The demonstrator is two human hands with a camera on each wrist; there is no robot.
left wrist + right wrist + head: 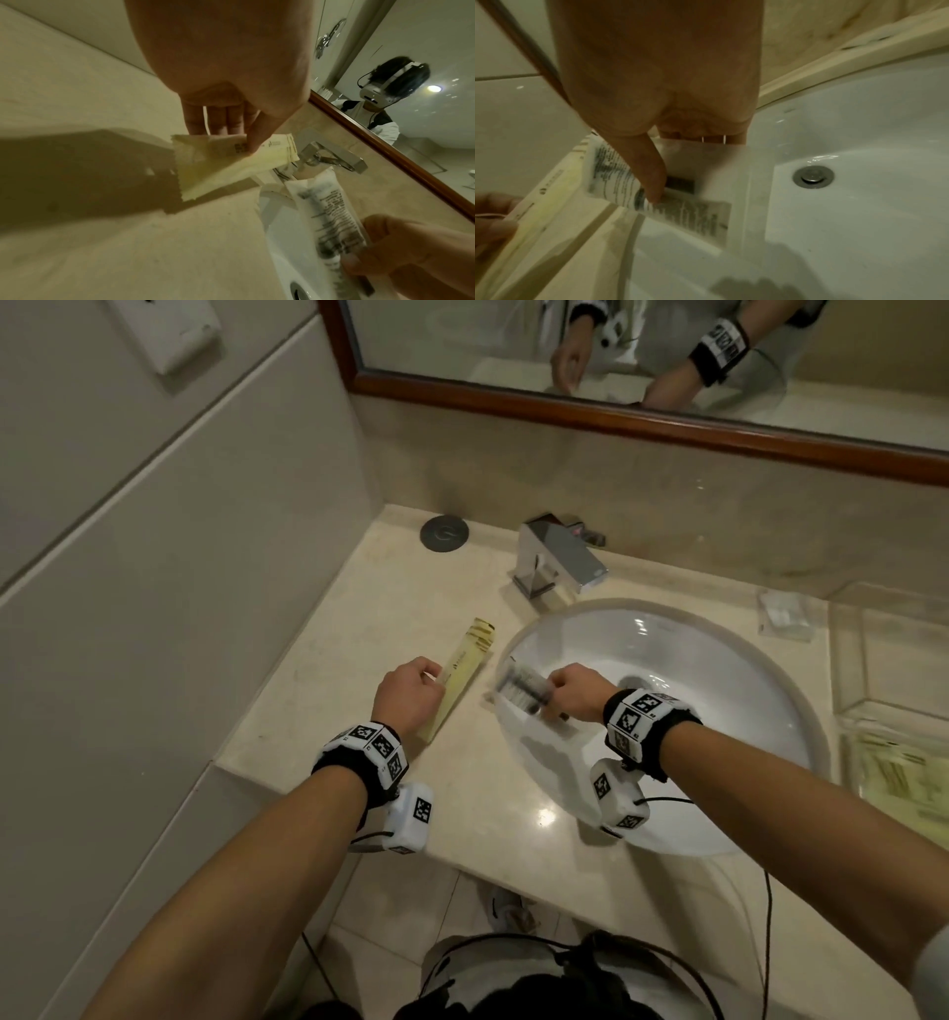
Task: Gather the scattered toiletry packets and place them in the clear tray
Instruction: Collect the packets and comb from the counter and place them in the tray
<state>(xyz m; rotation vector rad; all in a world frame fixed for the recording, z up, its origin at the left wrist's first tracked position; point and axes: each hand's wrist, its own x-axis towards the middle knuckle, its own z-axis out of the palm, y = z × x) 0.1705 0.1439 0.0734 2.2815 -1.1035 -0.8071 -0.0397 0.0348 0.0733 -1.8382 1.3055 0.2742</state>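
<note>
My left hand (411,693) pinches a long pale yellow packet (459,672) between thumb and fingers at the counter left of the basin; the left wrist view shows the yellow packet (226,166) lifted at one end. My right hand (572,693) grips a clear packet with a printed white tube (521,693) over the basin's left rim. In the right wrist view my thumb presses on this tube packet (680,194). The clear tray (893,670) stands at the far right with yellow packets (898,773) in its near part.
A small clear packet (783,618) lies on the counter behind the basin, left of the tray. The chrome tap (557,562) stands behind the white basin (719,711). A round grey cover (444,533) sits at the back left. A mirror (667,367) runs above.
</note>
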